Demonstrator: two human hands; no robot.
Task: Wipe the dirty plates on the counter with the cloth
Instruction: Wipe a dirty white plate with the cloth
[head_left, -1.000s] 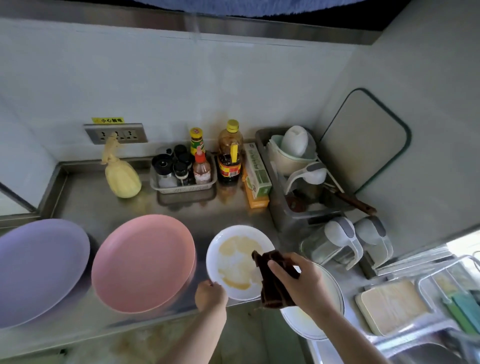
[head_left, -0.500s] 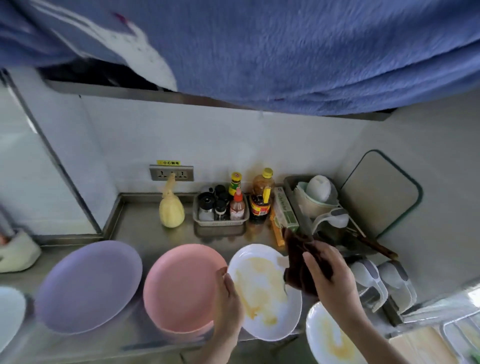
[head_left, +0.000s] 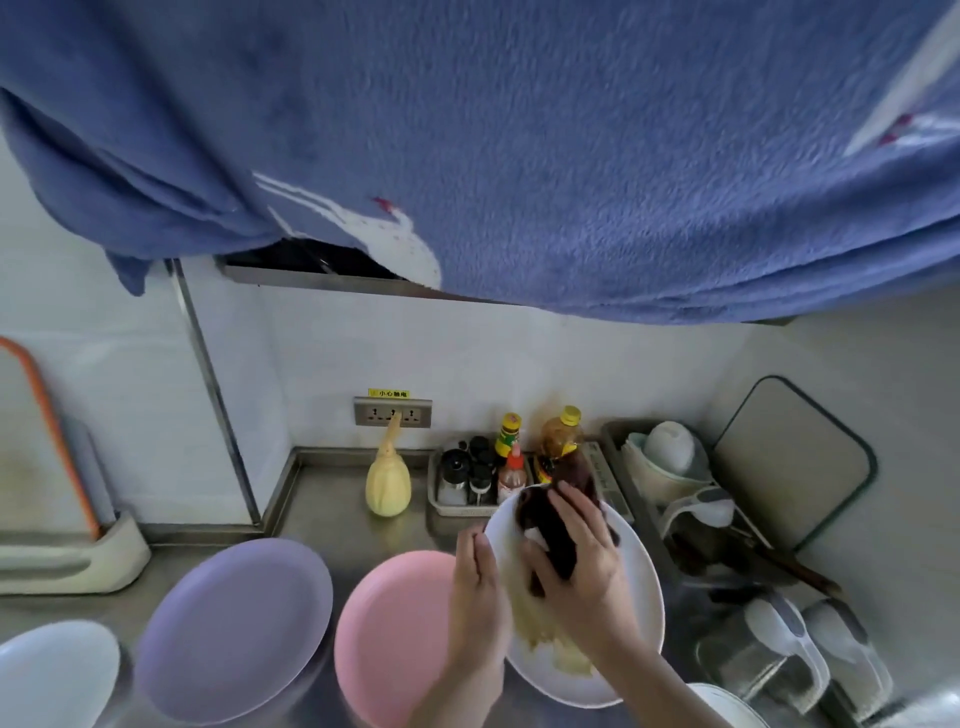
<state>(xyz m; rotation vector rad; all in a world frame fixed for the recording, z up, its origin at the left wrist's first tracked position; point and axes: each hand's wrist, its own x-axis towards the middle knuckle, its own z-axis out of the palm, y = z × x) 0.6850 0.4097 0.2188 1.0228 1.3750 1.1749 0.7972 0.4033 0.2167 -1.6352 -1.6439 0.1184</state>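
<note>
Two hands work the white plate (head_left: 631, 613) near the table's front edge: since before, the right hand (head_left: 582, 571) has brought the dark cloth (head_left: 556, 525) onto it, clenching it, seemingly lengthwise toward the back wall; the left hand (head_left: 475, 597) grips the rim.

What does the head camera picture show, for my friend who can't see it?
A person's right hand presses a dark cloth onto a white plate smeared yellow, while the left hand holds the plate's rim. A pink plate and a purple plate lie alongside on the steel counter.
</note>
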